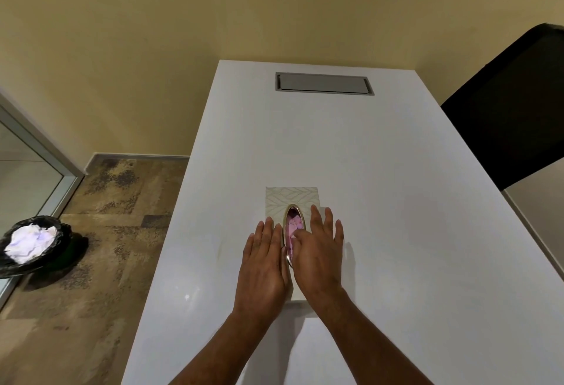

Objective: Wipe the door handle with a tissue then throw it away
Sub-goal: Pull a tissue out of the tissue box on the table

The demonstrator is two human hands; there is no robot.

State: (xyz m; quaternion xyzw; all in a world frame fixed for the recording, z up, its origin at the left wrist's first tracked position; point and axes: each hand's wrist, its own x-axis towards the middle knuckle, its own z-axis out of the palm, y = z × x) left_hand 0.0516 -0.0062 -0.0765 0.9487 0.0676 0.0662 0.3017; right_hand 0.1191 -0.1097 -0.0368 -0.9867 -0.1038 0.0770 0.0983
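A cream patterned tissue box (291,197) lies on the white table (396,201). Its gold-rimmed oval slot shows a pinkish tissue (294,222) inside. My left hand (264,258) rests flat on the box's left side, fingers together. On the right side of the box lies my right hand (320,247), fingers spread, with its thumb reaching into the slot and touching the tissue. Neither hand holds a tissue clear of the box. No door handle is in view.
A black-lined waste bin (30,244) holding crumpled white tissues stands on the brown floor at the left, beside a glass door frame (39,152). A grey cable hatch (323,82) is set into the table's far end. A dark chair (512,109) stands at the right.
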